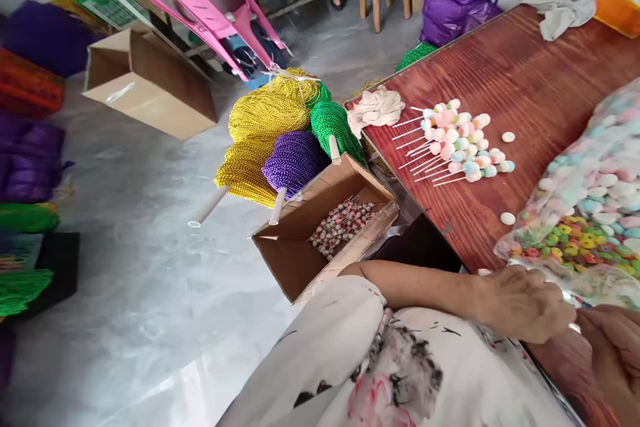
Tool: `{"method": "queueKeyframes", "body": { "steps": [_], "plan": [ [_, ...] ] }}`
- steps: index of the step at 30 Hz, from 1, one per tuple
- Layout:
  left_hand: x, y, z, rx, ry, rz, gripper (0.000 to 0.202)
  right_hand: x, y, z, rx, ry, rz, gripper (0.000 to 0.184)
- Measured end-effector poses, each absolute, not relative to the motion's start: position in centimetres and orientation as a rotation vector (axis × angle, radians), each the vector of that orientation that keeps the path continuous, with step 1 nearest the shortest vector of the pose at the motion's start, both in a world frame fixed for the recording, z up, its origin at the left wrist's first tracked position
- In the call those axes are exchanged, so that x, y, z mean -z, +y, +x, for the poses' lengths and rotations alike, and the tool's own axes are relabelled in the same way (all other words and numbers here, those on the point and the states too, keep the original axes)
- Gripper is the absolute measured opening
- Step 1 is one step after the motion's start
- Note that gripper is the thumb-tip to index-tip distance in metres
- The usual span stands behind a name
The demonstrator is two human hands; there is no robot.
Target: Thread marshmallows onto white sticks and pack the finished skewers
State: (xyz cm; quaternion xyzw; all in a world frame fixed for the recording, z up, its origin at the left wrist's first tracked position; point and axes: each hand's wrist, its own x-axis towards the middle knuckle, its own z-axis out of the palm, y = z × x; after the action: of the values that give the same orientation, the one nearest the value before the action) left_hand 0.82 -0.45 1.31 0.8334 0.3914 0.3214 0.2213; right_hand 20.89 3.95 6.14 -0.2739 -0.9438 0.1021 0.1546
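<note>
Your left hand (525,303) and right hand (613,343) meet at the near edge of the desk (530,77), the left one's fingers (550,297) curled inward, though you cannot tell from here whether either hand pinches the small white, shiny thing (574,328) showing between them. Just beyond them, a clear bag (615,113) holds pastel pieces (595,203) and colourful rings (575,238), while your loaded sticks (467,140) lie bunched farther left, near a crumpled beige cloth (376,111).

Glare on floor (165,280) — blurry left edge
</note>
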Motion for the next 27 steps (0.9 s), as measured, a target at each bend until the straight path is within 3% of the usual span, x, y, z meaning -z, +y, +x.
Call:
{"method": "queueKeyframes", "body": {
  "steps": [5, 9, 11, 15, 20, 27],
  "plan": [
    [-2.7, 0.6, -2.1, -0.758, 0.775, 1.739, 0.027, -8.0, 1.1, 19.0, 0.000, -2.776, -0.622, 0.033],
    [-3.7, 1.1, -3.5, -0.344, 0.515, 1.230, 0.029, -7.4, -0.7, 18.2, 0.007, -2.745, -0.688, 0.022],
    [-4.0, 2.1, -3.6, -0.168, 0.516, 1.272, 0.031, -6.5, -0.7, 18.5, -0.052, -2.737, -0.783, 0.019],
    [-4.5, 2.5, -2.3, -0.144, 0.666, 1.524, 0.033, -4.4, -2.1, 19.5, -0.142, -2.640, -1.013, 0.013],
    [-4.3, 2.3, -0.5, 0.035, 0.624, 1.487, 0.034, -2.7, -3.9, 20.4, -0.232, -2.541, -1.104, 0.016],
    [-4.1, 1.2, 1.4, -0.256, 0.788, 2.415, 0.032, -2.2, -3.0, 21.6, -0.938, -2.126, -1.356, 0.039]
  ]
}}
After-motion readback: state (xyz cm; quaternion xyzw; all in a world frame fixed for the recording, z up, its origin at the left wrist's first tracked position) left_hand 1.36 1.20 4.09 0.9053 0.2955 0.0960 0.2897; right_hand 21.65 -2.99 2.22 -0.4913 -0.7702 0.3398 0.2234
